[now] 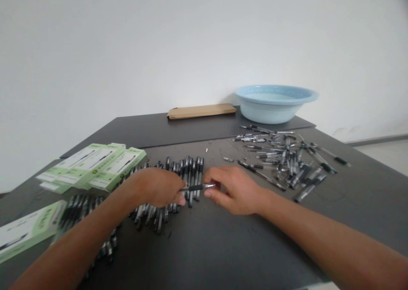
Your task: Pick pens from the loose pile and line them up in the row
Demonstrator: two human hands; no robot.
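A clear gel pen with a black grip lies level between my two hands, without a cap on its tip. My left hand is closed around its rear part. At the tip end, the curled thumb and forefinger of my right hand pinch the pen; my fingers partly hide the point. Below and behind the left hand, capped pens lie side by side in a row on the dark table. To the right of my right hand is a loose heap of pens and pen parts.
A light blue basin stands at the back right, beside a flat brown cardboard piece. Green and white pen boxes lie at the left, with another box nearer me. More pens lie under my left forearm. Small pen bits are scattered mid-table.
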